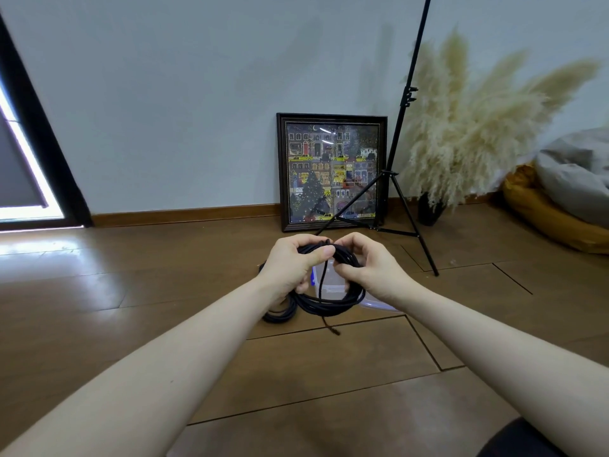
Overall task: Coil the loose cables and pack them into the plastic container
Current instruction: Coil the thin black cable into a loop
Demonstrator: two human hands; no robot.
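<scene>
Both hands on the cable coil [333, 300]: left hand [293, 262] fingers wrapped round the top, right hand [362, 263] pinching it, plastic container [333, 285] behind

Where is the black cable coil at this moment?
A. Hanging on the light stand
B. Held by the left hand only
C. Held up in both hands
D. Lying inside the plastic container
C: the left hand and right hand both grip the top of the black cable coil, above the clear plastic container on the floor.

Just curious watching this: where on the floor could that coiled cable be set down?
Bare floor lies left of the hands, toward the door. It is crowded under the coiled cable: plastic container, another cable, with the tripod to the right.
</scene>
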